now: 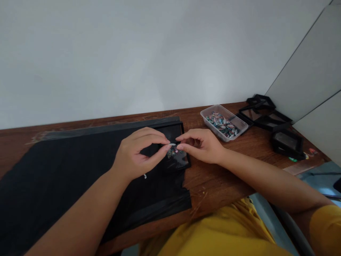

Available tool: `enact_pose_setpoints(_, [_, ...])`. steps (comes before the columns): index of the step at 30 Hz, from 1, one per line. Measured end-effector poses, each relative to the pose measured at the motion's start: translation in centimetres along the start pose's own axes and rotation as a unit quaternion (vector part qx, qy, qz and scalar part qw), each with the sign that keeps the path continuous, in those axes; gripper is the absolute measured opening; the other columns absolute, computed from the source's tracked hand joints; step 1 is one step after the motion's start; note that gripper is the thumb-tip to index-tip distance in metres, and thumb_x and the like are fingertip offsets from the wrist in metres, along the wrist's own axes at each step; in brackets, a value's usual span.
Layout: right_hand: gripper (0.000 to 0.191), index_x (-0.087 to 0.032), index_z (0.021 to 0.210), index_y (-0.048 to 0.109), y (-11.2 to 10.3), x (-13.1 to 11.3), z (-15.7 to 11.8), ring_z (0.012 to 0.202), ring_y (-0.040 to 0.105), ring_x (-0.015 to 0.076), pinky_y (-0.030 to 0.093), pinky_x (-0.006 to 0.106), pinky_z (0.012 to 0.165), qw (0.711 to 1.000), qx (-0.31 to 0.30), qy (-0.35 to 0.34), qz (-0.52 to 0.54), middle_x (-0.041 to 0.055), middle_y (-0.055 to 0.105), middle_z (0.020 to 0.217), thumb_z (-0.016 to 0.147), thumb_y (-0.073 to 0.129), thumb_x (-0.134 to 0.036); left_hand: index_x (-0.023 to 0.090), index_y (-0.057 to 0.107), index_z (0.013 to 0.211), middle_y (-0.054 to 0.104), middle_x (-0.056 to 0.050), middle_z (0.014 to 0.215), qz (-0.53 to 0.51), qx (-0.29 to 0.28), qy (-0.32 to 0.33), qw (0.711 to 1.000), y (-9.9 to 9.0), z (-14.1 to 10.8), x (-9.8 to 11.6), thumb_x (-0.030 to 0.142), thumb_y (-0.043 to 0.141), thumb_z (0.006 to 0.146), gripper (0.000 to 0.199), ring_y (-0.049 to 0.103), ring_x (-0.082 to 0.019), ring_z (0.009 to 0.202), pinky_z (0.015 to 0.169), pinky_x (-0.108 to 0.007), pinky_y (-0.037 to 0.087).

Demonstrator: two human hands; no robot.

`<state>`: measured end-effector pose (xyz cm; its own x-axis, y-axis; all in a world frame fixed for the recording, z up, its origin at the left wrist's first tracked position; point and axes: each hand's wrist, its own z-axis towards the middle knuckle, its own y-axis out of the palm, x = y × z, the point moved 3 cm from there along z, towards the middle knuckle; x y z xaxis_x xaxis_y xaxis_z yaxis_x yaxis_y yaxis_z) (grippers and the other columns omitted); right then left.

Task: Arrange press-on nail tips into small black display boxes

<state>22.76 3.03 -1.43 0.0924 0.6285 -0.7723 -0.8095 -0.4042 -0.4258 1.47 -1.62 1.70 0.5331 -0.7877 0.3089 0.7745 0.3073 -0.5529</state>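
Note:
My left hand [138, 153] pinches a small thin whitish strip [172, 144] between thumb and forefinger. Facing it, my right hand [201, 145] has its thumb and forefinger curled close to the strip's other end; what they pinch there is too small to make out. Directly below both hands lies a black-rimmed shallow frame [189, 160] with a glossy dark surface. Several small shiny coloured pieces [174, 152] rest inside it, partly hidden by my fingers. The frame sits on a black sheet [80, 156].
A clear plastic tub [241, 131] of colourful leaf-shaped pieces stands to the right. Beyond it are several black frames [269, 117] and another black frame [287, 140] near small coloured bits. A white scrap [145, 176] lies on the sheet. The wall [133, 64] borders the wooden table [221, 181].

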Motion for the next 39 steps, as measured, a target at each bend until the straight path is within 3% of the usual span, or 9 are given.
enact_pose_setpoints(6, [0.030,-0.017,0.111,0.085,0.1,0.0,-0.1,0.075,0.070,0.0135,0.055,0.027,0.073,0.997,0.003,-0.078,-0.004,0.0060,0.084,0.094,0.107,0.077,-0.046,0.026,0.079,0.097,0.082,0.000,0.091,0.001,-0.007,0.027,1.000,0.3,-0.3,0.1,0.017,0.079,0.100,0.010,0.078,-0.017,0.079,0.073,-0.031,0.066])
enact_pose_setpoints(16, [0.030,-0.017,0.106,0.084,-0.1,-1.0,-0.2,0.077,0.074,0.0138,0.057,0.027,0.076,0.988,0.023,-0.135,-0.066,0.0054,0.084,0.090,0.113,0.069,-0.042,0.026,0.079,0.099,0.081,0.000,0.091,0.008,-0.020,0.040,0.999,0.4,-0.2,0.3,0.016,0.077,0.101,0.011,0.077,-0.015,0.079,0.072,-0.029,0.065])
enact_pose_setpoints(22, [0.030,-0.018,0.105,0.083,-0.7,-1.4,-0.5,0.076,0.074,0.0146,0.055,0.028,0.076,0.978,0.008,-0.155,-0.139,0.0046,0.084,0.087,0.114,0.064,-0.038,0.027,0.079,0.104,0.082,-0.001,0.096,0.002,-0.014,0.019,1.000,0.4,-0.7,0.0,0.025,0.080,0.102,0.003,0.078,-0.017,0.083,0.079,-0.031,0.066])
enact_pose_setpoints(26, [0.025,-0.020,0.101,0.084,-0.8,-1.6,-0.7,0.075,0.074,0.0148,0.050,0.027,0.072,0.974,-0.044,-0.117,-0.189,0.0027,0.084,0.086,0.110,0.066,-0.035,0.028,0.081,0.112,0.084,-0.003,0.103,-0.018,-0.029,0.005,0.999,-0.2,-0.9,-0.3,0.034,0.076,0.104,0.011,0.079,-0.021,0.091,0.084,-0.035,0.067])
enact_pose_setpoints(29, [0.017,-0.020,0.100,0.085,-0.7,-1.7,-0.7,0.079,0.075,0.0160,0.045,0.028,0.071,0.965,-0.106,-0.068,-0.229,0.0025,0.085,0.088,0.105,0.070,-0.028,0.027,0.081,0.112,0.083,-0.004,0.103,-0.017,-0.006,0.005,1.000,-0.8,-0.9,-0.5,0.031,0.073,0.105,0.011,0.078,-0.021,0.092,0.083,-0.036,0.066])
enact_pose_setpoints(34, [0.014,-0.020,0.092,0.084,-0.3,-2.4,-0.5,0.078,0.072,0.0176,0.034,0.030,0.065,0.938,-0.189,-0.007,-0.290,0.0026,0.084,0.085,0.098,0.071,-0.020,0.026,0.081,0.107,0.082,-0.002,0.097,0.013,0.040,0.006,0.999,-1.0,-0.8,-0.9,0.029,0.078,0.102,0.007,0.077,-0.020,0.088,0.080,-0.036,0.064])
enact_pose_setpoints(39, [0.013,-0.022,0.095,0.087,0.4,-3.0,-0.2,0.085,0.075,0.0212,0.027,0.032,0.062,0.908,-0.249,0.043,-0.333,0.0036,0.085,0.090,0.097,0.074,-0.024,0.025,0.079,0.106,0.081,-0.001,0.097,0.027,0.026,0.018,0.999,-0.8,-0.8,-1.2,0.031,0.076,0.105,0.006,0.076,-0.018,0.087,0.080,-0.033,0.062])
